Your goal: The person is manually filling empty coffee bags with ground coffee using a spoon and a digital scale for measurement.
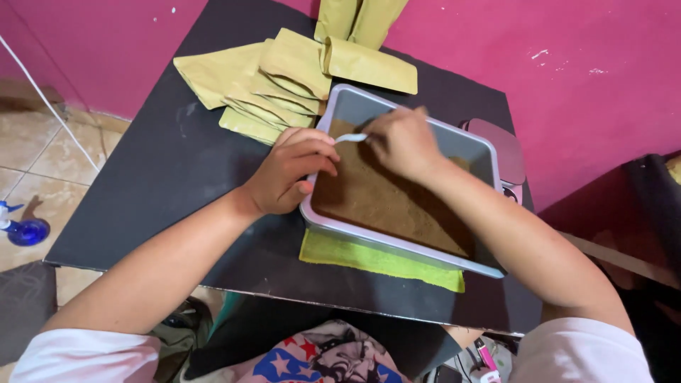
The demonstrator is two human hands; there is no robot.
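I see a grey rectangular tray (488,152) sitting a little right of the frame's centre, filled with brown powder (383,202). Its long axis runs from the upper left toward the lower right of the frame, one short end pointing at the stack of pouches, the other at the lower right. It rests on a yellow-green cloth (355,257) that shows along its lower edge.

My right hand (403,142) is over the upper left end of the tray, fingers pinched shut on a small white spoon (352,137). The spoon's handle lies nearly level, pointing to the left of the frame, its tip just above the powder. My left hand (291,174) rests on the tray's near rim at that same end, fingers curled; I cannot tell whether it grips the rim or only leans on it. The two hands are close, with the spoon between them.

Tan flat pouches (262,78) lie fanned at the upper centre, touching the tray's far corner, and two more stand at the top edge. All of this is on a dark matte tabletop (156,184). A pink wall (567,64) fills the top and right. A tiled floor (42,156) shows at left, with a blue spray bottle (25,228) on it. A grey-pink device (505,150) sits beyond the tray's right side.
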